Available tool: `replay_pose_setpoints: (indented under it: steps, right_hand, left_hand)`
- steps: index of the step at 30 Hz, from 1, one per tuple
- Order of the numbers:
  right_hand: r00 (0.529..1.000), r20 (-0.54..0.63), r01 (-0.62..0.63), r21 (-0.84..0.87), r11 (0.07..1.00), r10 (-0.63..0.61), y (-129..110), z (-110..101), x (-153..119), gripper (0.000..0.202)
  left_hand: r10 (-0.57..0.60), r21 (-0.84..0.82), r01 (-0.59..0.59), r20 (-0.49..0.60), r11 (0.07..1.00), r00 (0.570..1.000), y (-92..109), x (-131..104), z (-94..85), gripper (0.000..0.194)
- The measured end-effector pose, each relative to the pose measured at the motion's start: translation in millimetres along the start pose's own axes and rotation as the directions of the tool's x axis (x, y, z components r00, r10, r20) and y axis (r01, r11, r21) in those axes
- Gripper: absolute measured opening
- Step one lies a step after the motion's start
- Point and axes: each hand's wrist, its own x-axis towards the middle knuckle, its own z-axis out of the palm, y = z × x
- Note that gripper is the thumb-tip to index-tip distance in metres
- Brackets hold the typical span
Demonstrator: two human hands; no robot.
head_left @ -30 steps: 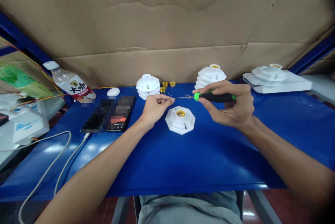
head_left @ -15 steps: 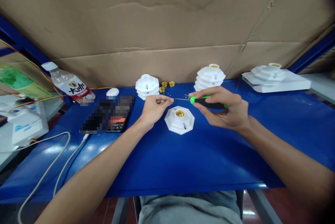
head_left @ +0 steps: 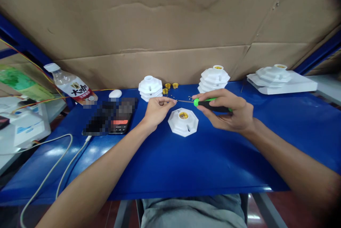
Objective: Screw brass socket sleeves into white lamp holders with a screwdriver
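Note:
My right hand (head_left: 230, 109) is closed round the black and green handle of a screwdriver (head_left: 196, 102), held level with its thin shaft pointing left. The tip meets the fingertips of my left hand (head_left: 157, 111), where thumb and forefinger pinch what looks like a small screw (head_left: 176, 101), mostly hidden. Just below lies an octagonal white lamp holder (head_left: 176, 124) with a brass-coloured threaded sleeve (head_left: 183, 115) in its middle. Beyond the shaft, several tiny screws (head_left: 190, 98) are scattered on the blue tabletop (head_left: 186, 166).
Stacked white lamp holders stand at back left (head_left: 150, 87) and back right (head_left: 213, 77); another pile (head_left: 274, 75) sits far right on a white box. Loose brass sleeves (head_left: 167, 86) lie between. Two phones (head_left: 124, 114), a cable (head_left: 69, 164) and a bottle (head_left: 73, 84) occupy the left.
Both hands keep almost the same pose, with the screwdriver tip still at the left fingertips. A small bright bit shows there more clearly; the whole view has shifted very slightly.

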Motion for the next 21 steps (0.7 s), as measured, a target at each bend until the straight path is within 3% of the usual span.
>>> replay_pose_setpoints:
  steps: [17,21]
  right_hand:
    - [0.999,0.007,-0.034,-0.004,0.999,0.034,-2.4,-0.6,3.5,0.029]
    - [0.999,-0.042,-0.009,-0.012,1.000,0.009,-1.6,-0.1,2.6,0.044]
  left_hand:
    - [0.057,0.064,-0.061,0.059,0.996,0.997,-8.1,3.7,-4.7,0.016]
    - [0.095,0.060,-0.100,0.089,0.993,0.992,-9.9,4.7,-6.3,0.018]
